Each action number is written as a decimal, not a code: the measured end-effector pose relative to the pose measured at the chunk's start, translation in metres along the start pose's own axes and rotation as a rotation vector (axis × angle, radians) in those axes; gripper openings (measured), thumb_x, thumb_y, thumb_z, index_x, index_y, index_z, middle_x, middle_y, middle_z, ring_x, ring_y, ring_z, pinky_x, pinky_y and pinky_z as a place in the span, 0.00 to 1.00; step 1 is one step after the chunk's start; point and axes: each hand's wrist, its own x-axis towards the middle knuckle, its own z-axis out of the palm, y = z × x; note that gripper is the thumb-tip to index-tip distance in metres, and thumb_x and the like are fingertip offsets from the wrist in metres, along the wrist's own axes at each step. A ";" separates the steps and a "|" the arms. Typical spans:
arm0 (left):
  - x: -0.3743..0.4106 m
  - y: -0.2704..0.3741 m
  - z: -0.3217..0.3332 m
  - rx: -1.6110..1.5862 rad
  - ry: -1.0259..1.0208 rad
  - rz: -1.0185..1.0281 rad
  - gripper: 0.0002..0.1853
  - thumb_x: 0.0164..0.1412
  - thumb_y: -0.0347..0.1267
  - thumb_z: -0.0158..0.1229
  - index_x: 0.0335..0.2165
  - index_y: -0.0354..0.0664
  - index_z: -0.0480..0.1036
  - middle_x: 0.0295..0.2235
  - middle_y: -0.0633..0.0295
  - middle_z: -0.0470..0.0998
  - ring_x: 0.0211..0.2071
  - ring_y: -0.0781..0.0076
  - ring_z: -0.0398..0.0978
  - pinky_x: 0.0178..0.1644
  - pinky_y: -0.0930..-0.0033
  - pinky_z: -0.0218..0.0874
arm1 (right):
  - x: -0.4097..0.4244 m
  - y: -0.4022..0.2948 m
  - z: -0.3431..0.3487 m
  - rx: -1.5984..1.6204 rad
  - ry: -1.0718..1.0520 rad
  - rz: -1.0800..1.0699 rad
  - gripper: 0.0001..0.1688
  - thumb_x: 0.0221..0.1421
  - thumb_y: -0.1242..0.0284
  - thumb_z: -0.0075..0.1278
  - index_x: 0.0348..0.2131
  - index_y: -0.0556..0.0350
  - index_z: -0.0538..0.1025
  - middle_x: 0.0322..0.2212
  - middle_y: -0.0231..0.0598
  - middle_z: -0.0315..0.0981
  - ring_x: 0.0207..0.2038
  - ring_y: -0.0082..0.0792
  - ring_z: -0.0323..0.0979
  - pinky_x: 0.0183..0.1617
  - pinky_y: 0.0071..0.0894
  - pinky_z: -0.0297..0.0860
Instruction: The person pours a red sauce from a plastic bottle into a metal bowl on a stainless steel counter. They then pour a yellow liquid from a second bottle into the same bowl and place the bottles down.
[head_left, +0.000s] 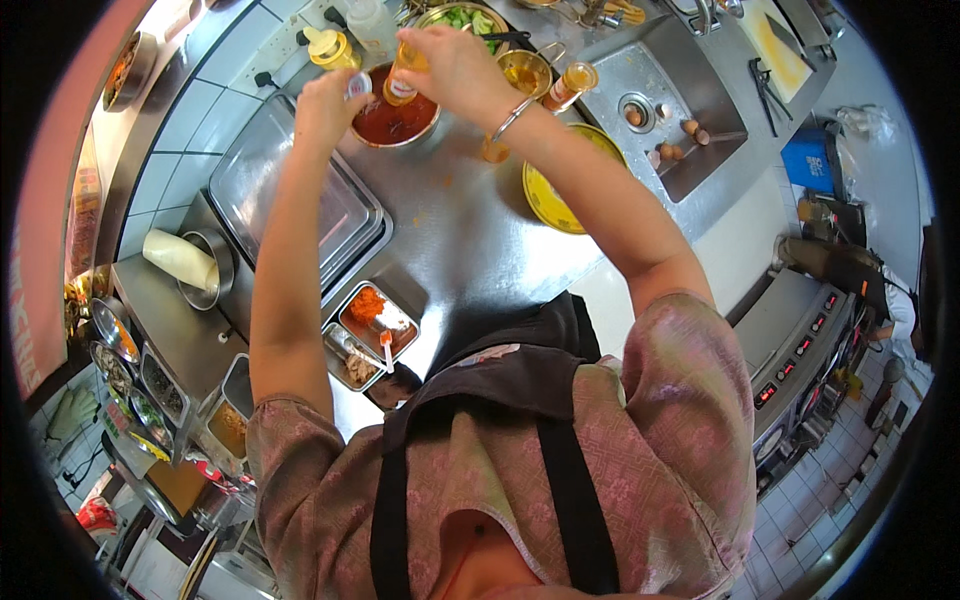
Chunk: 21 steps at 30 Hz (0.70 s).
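A metal bowl of red-brown sauce (394, 120) stands at the back of the steel counter. Over its left rim, my left hand (324, 109) pinches a small round pale lid (358, 85). My right hand (457, 67), with a bangle at the wrist, grips a glass jar (401, 71) with orange contents and a label, held above the sauce. Whether anything is falling from the jar cannot be seen. A second, similar jar (570, 86) is beyond my right wrist. Partly behind my right forearm sits a yellow round dish (551, 199).
A lidded steel tray (300, 187) lies left of the bowl. Seasoning containers (367, 315) are near my body. On the right is a sink (712, 165) with eggshells in it. A yellow-topped bottle (330, 49) stands by the wall. Another person (855, 274) works far right.
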 end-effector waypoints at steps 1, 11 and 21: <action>0.005 0.005 -0.009 -0.027 0.029 0.019 0.24 0.42 0.37 0.67 0.40 0.40 0.74 0.33 0.49 0.77 0.36 0.53 0.76 0.40 0.61 0.66 | 0.005 -0.001 -0.006 0.013 0.036 -0.021 0.28 0.43 0.63 0.59 0.45 0.51 0.72 0.34 0.45 0.73 0.35 0.45 0.73 0.40 0.37 0.70; 0.007 0.012 0.001 0.199 -0.100 0.147 0.21 0.43 0.35 0.65 0.38 0.41 0.73 0.32 0.51 0.77 0.35 0.51 0.74 0.39 0.58 0.66 | 0.013 -0.003 -0.012 -0.024 -0.048 -0.020 0.26 0.43 0.66 0.58 0.44 0.54 0.73 0.35 0.44 0.73 0.37 0.45 0.73 0.42 0.37 0.70; -0.001 0.005 0.017 0.234 -0.200 0.063 0.17 0.43 0.35 0.65 0.34 0.40 0.73 0.30 0.51 0.76 0.35 0.51 0.74 0.38 0.57 0.65 | -0.003 -0.002 -0.006 0.002 -0.093 0.010 0.27 0.42 0.65 0.59 0.44 0.52 0.73 0.35 0.44 0.73 0.37 0.44 0.73 0.41 0.37 0.70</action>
